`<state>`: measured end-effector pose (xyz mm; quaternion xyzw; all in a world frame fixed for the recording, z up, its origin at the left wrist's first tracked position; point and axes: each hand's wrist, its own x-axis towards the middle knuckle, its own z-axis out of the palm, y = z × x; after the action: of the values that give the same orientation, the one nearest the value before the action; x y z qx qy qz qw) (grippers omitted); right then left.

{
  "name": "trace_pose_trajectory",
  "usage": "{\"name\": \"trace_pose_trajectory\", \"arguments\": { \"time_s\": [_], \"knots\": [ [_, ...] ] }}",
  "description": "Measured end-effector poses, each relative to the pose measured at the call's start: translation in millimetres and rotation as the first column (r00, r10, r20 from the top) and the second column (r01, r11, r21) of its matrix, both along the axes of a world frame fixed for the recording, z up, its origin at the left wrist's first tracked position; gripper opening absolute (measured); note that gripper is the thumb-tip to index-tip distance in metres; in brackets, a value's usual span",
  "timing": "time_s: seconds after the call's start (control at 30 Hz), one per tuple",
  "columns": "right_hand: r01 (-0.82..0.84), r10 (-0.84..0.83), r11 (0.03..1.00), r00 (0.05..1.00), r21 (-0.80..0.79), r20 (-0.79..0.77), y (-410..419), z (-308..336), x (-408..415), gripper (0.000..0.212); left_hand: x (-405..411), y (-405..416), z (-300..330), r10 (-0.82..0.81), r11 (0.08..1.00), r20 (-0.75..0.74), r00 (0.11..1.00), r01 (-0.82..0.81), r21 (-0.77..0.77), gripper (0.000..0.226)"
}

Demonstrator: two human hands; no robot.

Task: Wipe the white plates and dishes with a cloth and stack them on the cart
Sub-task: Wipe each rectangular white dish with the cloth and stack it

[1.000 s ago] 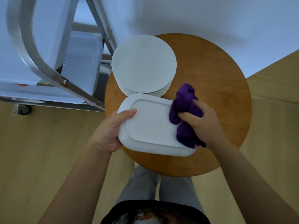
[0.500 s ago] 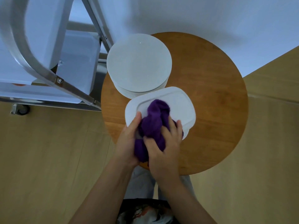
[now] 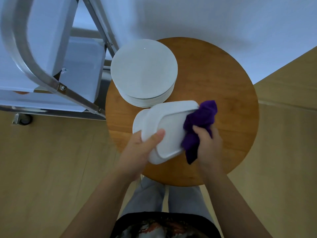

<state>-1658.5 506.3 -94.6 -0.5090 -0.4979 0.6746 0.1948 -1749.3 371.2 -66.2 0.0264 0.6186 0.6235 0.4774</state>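
My left hand (image 3: 142, 148) grips the near left corner of a white rectangular dish (image 3: 169, 129), held upside down and tilted above the round wooden table (image 3: 223, 93). My right hand (image 3: 207, 143) is closed on a bunched purple cloth (image 3: 199, 124) that presses against the dish's right edge. A stack of round white plates (image 3: 144, 73) stands on the table's far left side, just beyond the dish. The metal cart (image 3: 51, 83) is at the left, its white shelf (image 3: 82, 66) beside the plate stack.
The cart's slanted metal frame bar (image 3: 77, 97) reaches down to the table's left edge, and a caster wheel (image 3: 24, 119) rests on the wooden floor. A white wall runs behind the table. My legs are under the table's near edge.
The cloth and my right hand have moved from the dish's middle to its right edge. The dish has turned in my left hand.
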Motion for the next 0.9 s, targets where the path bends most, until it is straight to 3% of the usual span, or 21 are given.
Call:
{"name": "trace_pose_trajectory", "arguments": {
  "time_s": [0.07, 0.27, 0.37, 0.47, 0.53, 0.6, 0.67, 0.7, 0.9],
  "knots": [
    [-0.088, 0.086, 0.995, 0.996, -0.038, -0.039, -16.3, 7.9, -8.4, 0.026, 10.6, 11.7, 1.5, -0.072, 0.997, -0.1, 0.992, 0.067, -0.045, 0.04],
    [-0.373, 0.329, 0.924, 0.888, -0.087, -0.321, -31.3, 24.1, 10.1, 0.033, 9.9, 23.9, 9.3, 0.036, 0.999, -0.189, 0.981, -0.033, 0.02, 0.038],
    [-0.472, 0.449, 0.869, 0.879, -0.15, -0.16, -3.4, 17.0, 30.9, 0.025, 13.7, 34.7, 12.1, -0.011, 0.999, -0.312, 0.95, -0.002, -0.042, 0.027],
    [-0.24, 0.262, 0.939, 0.963, -0.246, 0.063, 22.2, 3.4, 49.6, 0.015, 21.2, 57.8, 17.0, -0.192, 0.974, -0.447, 0.874, 0.114, -0.196, 0.031],
    [0.016, 0.017, 0.924, 0.996, -0.381, 0.084, 39.9, 1.5, 58.6, 0.009, 27.5, 79.6, 17.0, -0.338, 0.934, -0.563, 0.754, 0.198, -0.296, 0.047],
    [0.206, -0.184, 0.87, 0.979, -0.447, 0.093, 59.8, 1.5, 66.2, 0.021, 31.6, 105.7, 6.5, -0.517, 0.856, -0.718, 0.467, 0.287, -0.43, 0.049],
    [0.31, -0.301, 0.852, 0.949, -0.422, 0.09, 80.0, 1.2, 70.6, 0.034, 34.2, 133.9, -13.4, -0.689, 0.712, -0.71, 0.147, 0.318, -0.625, 0.056],
    [0.337, -0.333, 0.853, 0.939, -0.398, 0.082, 89.0, 1.4, 71.0, 0.038, 35.6, 147.9, -24.6, -0.742, 0.653, -0.667, 0.067, 0.295, -0.697, 0.057],
    [0.325, -0.312, 0.901, 0.946, -0.287, 0.091, 141.6, -12.8, 69.1, 0.025, 44.3, 223.5, -80.7, -0.878, 0.453, -0.477, -0.033, 0.257, -0.853, 0.063]
  ]
}}
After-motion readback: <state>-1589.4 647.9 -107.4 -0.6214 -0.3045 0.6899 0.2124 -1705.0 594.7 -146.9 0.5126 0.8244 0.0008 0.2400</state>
